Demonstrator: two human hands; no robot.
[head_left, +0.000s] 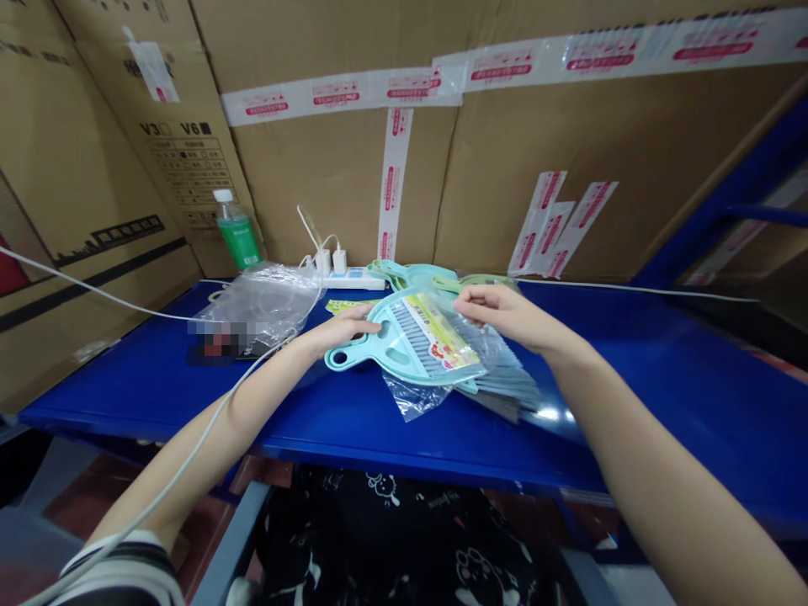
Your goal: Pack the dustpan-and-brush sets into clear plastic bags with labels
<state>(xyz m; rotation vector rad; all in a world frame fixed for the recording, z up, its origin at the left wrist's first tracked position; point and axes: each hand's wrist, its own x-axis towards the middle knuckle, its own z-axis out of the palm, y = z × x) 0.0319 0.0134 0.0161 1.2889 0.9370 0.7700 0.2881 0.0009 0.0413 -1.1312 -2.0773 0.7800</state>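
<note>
My left hand (347,330) grips a light blue mini dustpan (404,358) near its handle, with the thumb on top and the other fingers partly hidden. A small brush with grey-blue bristles (411,338) lies in the dustpan, under a yellow-green printed card (438,332). My right hand (496,311) is closed in a pinch at the edge of a clear plastic bag (417,400) around the set; the fingertips' exact hold is partly hidden. Beneath and to the right lie several more bagged bristle ends (505,379).
Behind are more blue dustpans (413,273), a green one (486,279) and a white power strip (357,279) with plugs. At left are a green bottle (238,236) and clear plastic packaging (271,295). A white cable (208,438) crosses over my left arm. Cardboard (328,177) walls the blue table (644,362).
</note>
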